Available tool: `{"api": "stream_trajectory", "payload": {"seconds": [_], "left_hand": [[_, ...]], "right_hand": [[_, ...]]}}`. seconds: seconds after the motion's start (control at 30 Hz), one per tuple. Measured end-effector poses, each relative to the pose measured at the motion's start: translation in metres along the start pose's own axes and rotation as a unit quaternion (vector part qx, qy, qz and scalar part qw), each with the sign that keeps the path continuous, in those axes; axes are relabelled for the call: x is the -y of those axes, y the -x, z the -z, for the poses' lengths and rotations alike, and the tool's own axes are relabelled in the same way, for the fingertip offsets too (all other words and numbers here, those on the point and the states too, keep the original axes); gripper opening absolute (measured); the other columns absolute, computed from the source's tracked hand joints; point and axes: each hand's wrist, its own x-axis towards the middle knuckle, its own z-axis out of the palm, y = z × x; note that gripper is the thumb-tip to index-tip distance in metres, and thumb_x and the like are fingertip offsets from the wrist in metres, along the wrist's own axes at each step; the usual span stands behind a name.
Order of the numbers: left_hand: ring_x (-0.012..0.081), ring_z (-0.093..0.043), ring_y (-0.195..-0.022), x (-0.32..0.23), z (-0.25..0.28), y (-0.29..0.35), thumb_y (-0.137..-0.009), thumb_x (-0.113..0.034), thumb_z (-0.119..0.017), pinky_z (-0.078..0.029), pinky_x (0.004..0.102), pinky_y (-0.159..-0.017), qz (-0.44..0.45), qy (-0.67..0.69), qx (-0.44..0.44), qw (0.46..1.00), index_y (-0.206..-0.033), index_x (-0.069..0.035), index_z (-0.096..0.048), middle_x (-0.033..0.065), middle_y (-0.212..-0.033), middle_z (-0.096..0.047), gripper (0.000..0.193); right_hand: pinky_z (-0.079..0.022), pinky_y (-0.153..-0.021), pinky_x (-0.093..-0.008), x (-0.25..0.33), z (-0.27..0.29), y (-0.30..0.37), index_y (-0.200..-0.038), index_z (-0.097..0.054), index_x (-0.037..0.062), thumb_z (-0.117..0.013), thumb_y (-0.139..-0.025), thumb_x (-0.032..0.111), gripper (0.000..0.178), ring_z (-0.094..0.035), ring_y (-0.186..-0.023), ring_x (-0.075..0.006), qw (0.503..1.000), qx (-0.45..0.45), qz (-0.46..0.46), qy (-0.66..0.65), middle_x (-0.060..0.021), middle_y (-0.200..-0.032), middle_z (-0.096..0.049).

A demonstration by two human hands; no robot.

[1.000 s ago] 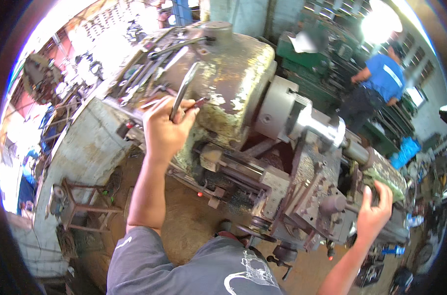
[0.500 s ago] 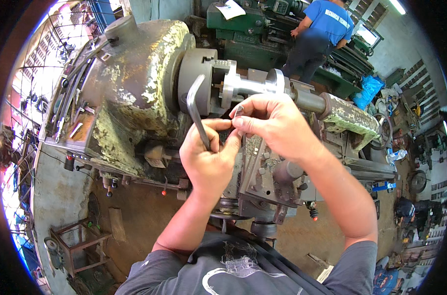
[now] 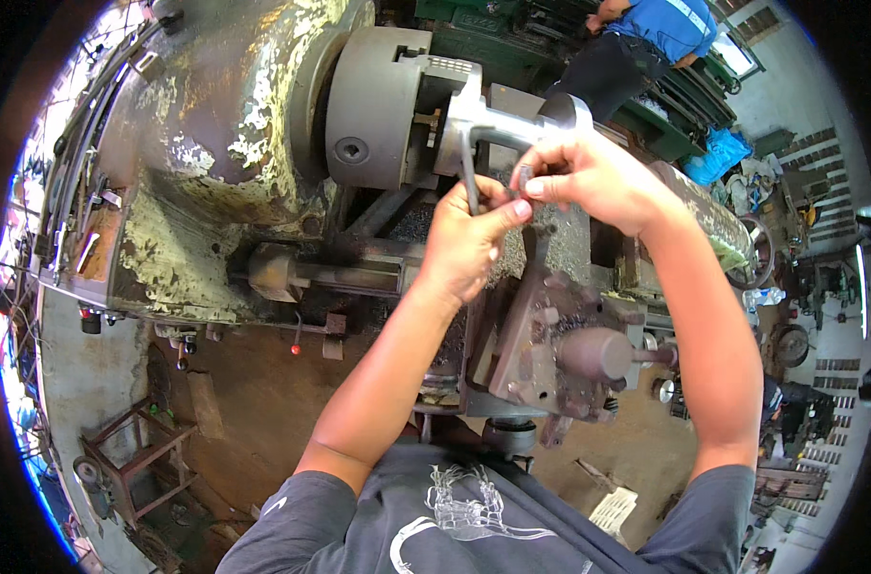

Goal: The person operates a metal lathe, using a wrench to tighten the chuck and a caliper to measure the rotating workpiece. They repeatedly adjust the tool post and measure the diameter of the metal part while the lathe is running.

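My left hand (image 3: 469,239) is closed round a dark, L-shaped hex key (image 3: 470,172), which sticks up from the fist. Between the thumb and fingers of my right hand (image 3: 603,182) is a small dark metal piece (image 3: 525,178), its exact kind too small to tell. The fingertips of both hands meet around that piece. Just beyond them, a shiny turned metal workpiece (image 3: 507,132) sits in the jaws of the grey lathe chuck (image 3: 378,115); my right hand partly hides it. Below my hands is the tool post (image 3: 593,354), strewn with metal chips.
The worn lathe headstock (image 3: 215,115) fills the left, the tailstock (image 3: 703,215) stands to the right. A red-tipped lever (image 3: 296,348) juts toward me. Another person in a blue shirt (image 3: 670,29) works at a green machine behind. A metal stand (image 3: 144,459) is on the floor at left.
My view has shifted closer to the lathe. Both hands have moved right in the picture, and the hex key now points more upright. Their grips look much the same.
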Motion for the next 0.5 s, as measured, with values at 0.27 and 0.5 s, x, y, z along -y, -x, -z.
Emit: {"api": "stream_trajectory", "payload": {"seconds": [0.27,0.5], "left_hand": [[0.0087,-0.064,-0.083,0.046,0.041,0.000,-0.094,-0.009,-0.071,-0.051,0.0263,-0.080,0.042,-0.243,-0.064,0.967,-0.106,0.002,-0.072,0.0036,-0.091,-0.073,0.016],[0.0039,-0.050,-0.054,0.054,0.039,-0.015,-0.096,-0.012,-0.070,-0.041,0.0228,-0.050,0.138,-0.151,-0.079,0.976,-0.109,-0.002,-0.072,-0.0030,-0.070,-0.062,0.017]], "right_hand": [[-0.050,-0.071,-0.0340,-0.048,-0.008,-0.020,-0.093,-0.071,-0.0033,-0.069,-0.092,0.009,0.012,-0.060,-0.073,-0.0137,0.973,-0.138,-0.088,0.162,-0.0097,-0.076,-0.068],[-0.053,-0.074,-0.0443,-0.049,-0.023,-0.029,-0.085,-0.072,-0.0048,-0.069,-0.088,0.010,0.016,-0.071,-0.079,-0.0373,0.951,-0.159,-0.134,0.230,-0.0271,-0.079,-0.068]]}}
